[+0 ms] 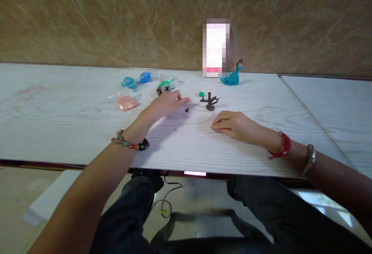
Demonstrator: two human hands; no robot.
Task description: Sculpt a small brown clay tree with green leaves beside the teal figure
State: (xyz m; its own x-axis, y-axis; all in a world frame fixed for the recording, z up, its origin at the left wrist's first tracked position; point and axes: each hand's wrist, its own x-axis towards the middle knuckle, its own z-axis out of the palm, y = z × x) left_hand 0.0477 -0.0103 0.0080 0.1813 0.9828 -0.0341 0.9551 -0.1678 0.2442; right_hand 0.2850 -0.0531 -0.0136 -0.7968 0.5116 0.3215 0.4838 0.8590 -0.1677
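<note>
My left hand [170, 103] is beside a bag of brown clay [162, 88], its thumb stretched out to the right. Its other fingers bend away, partly hidden, and nothing shows in them. A small dark bit of clay [186, 110] lies just below that thumb. My right hand [228, 124] rests low over the table, thumb and fingers pressed together; anything between the tips is too small to make out. Between the hands a brown clay tree [209, 102] stands upright on a round base with several branches. A green clay oval [201, 94] touches the tip of its left branch.
Clear bags of teal clay [129, 82], blue clay [145, 77], green clay [167, 84] and peach clay [125, 103] lie at the back left. A teal-dressed figurine [232, 76] stands near the wall, right of a blurred upright phone-like object [216, 48]. The white table [180, 149] has a seam at right.
</note>
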